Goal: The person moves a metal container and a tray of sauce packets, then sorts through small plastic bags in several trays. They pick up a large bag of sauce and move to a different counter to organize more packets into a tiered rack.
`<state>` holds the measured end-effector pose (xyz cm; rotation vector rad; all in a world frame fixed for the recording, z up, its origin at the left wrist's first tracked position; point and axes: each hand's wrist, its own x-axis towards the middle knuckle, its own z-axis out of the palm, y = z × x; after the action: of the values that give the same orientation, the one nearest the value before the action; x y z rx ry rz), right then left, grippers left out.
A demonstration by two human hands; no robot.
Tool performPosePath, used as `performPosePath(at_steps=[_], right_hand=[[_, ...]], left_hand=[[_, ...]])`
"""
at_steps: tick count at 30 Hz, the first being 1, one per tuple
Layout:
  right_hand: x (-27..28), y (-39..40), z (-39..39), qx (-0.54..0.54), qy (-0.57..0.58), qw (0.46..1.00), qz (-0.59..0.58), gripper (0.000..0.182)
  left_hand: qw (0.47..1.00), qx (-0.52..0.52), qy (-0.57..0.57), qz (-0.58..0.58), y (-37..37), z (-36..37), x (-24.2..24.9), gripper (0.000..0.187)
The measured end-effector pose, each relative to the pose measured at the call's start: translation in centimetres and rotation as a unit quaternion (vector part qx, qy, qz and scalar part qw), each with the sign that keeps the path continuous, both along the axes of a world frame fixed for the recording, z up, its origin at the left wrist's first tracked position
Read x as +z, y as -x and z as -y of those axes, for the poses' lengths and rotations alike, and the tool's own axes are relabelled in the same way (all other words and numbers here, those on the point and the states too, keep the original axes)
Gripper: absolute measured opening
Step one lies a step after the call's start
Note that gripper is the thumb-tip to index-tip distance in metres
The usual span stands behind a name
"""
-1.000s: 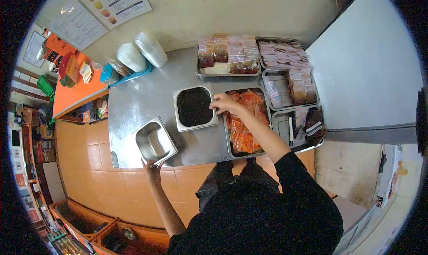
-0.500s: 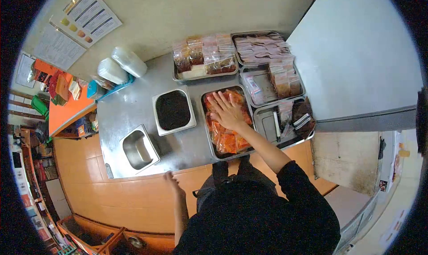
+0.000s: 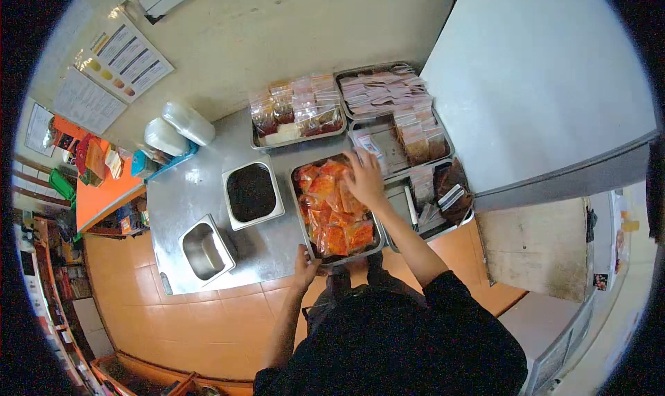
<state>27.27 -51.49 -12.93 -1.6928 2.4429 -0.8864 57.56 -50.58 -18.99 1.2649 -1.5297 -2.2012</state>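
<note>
A metal tray [image 3: 379,239] full of clear packets of orange-red food [image 3: 332,212] lies in front of me on the steel table. At its near left corner is my left hand [image 3: 303,268], thumb and fingers closed about the rim. My right hand [image 3: 365,179] is over the tray's far right side, fingers apart and partly bent, close to the rim and the packets there. Left of the tray stands a square steel pan [image 3: 280,205] with dark contents. An empty smaller steel pan [image 3: 227,249] sits further left.
Behind stands a tray [image 3: 298,139] of bagged brown sauce. To the right are trays of flat packets [image 3: 384,91], upright brown packets [image 3: 419,133], and a white-handled tool [image 3: 411,205] beside a dark bag [image 3: 450,181]. Wrapped white containers [image 3: 166,137] stand at the table's left.
My right hand has slid from the middle of the packets to the tray's right side. My left hand has come up from beside the table to the tray's near left corner. The view has shifted.
</note>
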Motion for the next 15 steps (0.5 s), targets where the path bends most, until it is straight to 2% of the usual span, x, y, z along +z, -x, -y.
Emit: performPosePath(at_steps=[1, 4, 5, 6, 7, 8, 9, 10, 11, 12, 13, 14, 15], right_hand=[[-0.1, 1.2, -0.4, -0.095, -0.007, 0.995, 0.015, 0.059], [-1.4, 4.1, -0.7, -0.141, 0.007, 0.990, -0.021, 0.064], [-2.5, 5.2, -0.5, -0.138, 0.014, 0.990, -0.022, 0.064], [-4.0, 6.2, -0.2, -0.128, -0.019, 0.991, 0.036, 0.065], [-4.8, 6.6, 0.1, -0.117, -0.053, 0.987, 0.093, 0.066], [-3.4, 6.3, 0.0, -0.124, -0.079, 0.979, 0.143, 0.068], [-3.3, 6.1, 0.0, -0.122, -0.077, 0.979, 0.143, 0.068], [-3.4, 6.0, -0.1, -0.128, -0.089, 0.983, 0.094, 0.068], [-3.5, 5.9, 0.0, -0.134, -0.099, 0.985, 0.044, 0.069], [-4.9, 5.7, 0.0, -0.168, -0.031, 0.984, -0.053, 0.058], [-5.1, 5.5, 0.0, -0.165, -0.027, 0.984, -0.057, 0.058], [-5.1, 5.5, 0.1, -0.173, -0.039, 0.984, -0.034, 0.059], [-4.9, 5.7, 0.4, -0.180, -0.048, 0.982, -0.012, 0.059]], left_hand=[[1.000, 0.004, 0.003, -0.002, 0.0, 0.0, 0.5, 0.044], [0.998, 0.009, -0.008, -0.064, -0.1, 0.6, 3.3, 0.041], [0.983, -0.056, 0.166, 0.050, 0.1, 1.2, 4.0, 0.036], [0.922, -0.117, 0.332, 0.163, 0.4, 1.8, 4.7, 0.031], [0.817, -0.172, 0.480, 0.269, 0.6, 2.2, 5.5, 0.027], [0.794, -0.121, 0.519, 0.294, 2.8, 3.3, 7.4, 0.022], [0.825, -0.077, 0.512, 0.225, 5.3, 4.6, 10.1, 0.024], [0.850, -0.033, 0.503, 0.154, 7.9, 6.0, 12.0, 0.027], [0.908, 0.028, 0.416, 0.040, 10.7, 7.6, 11.3, 0.025], [0.941, 0.090, 0.318, -0.078, 13.6, 9.5, 9.6, 0.024], [0.970, 0.157, 0.095, -0.159, 16.4, 12.2, 6.9, 0.028], [0.940, 0.213, -0.132, -0.234, 19.0, 14.8, 4.2, 0.034], [0.938, 0.214, -0.125, -0.243, 21.2, 16.9, 2.6, 0.034]])
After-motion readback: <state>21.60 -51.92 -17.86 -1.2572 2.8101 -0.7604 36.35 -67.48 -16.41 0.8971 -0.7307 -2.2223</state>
